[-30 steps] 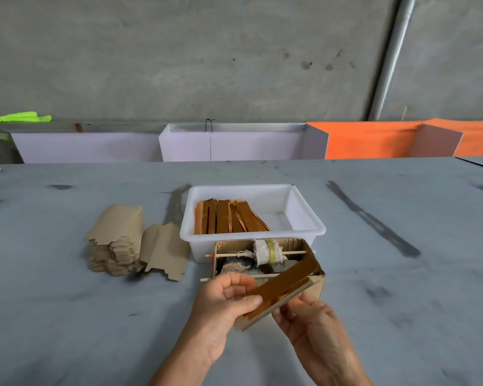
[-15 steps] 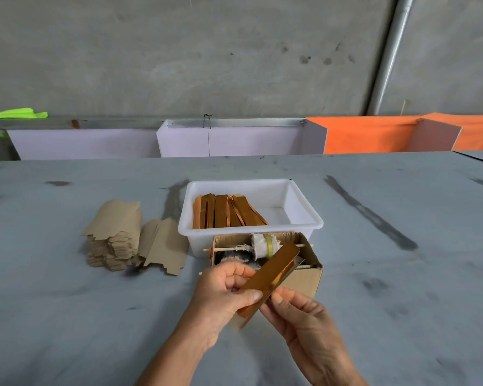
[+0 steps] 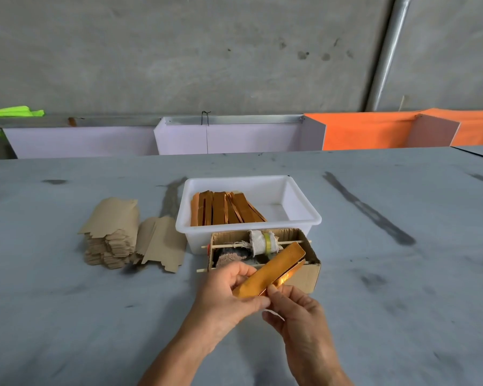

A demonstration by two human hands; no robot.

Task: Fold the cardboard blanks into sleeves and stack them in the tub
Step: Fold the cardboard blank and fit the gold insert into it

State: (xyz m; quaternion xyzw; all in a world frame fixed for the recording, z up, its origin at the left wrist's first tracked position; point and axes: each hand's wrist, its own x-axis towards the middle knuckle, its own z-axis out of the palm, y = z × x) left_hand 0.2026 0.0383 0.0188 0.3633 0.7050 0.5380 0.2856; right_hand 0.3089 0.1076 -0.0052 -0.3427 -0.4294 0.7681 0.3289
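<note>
Both hands hold one folded sleeve (image 3: pixel 273 271) above the grey surface (image 3: pixel 67 316), in front of a small cardboard box (image 3: pixel 304 277). The sleeve is long, shiny gold-orange, and tilted, with its far end up to the right, over the box. The left hand (image 3: pixel 229 296) closes around the near end, thumb below and fingers (image 3: pixel 243 271) curled on the top side. The right hand (image 3: pixel 299 310) pinches the lower edge near the same end with its fingertips. The white tub (image 3: pixel 304 215) stands just behind the box and touches it or nearly so; folded sleeves (image 3: pixel 223 208) stand on edge in its left half. The pile of flat brown blanks (image 3: pixel 109 235) lies left of the tub, with one loose blank (image 3: pixel 162 246) leaning beside it
</note>
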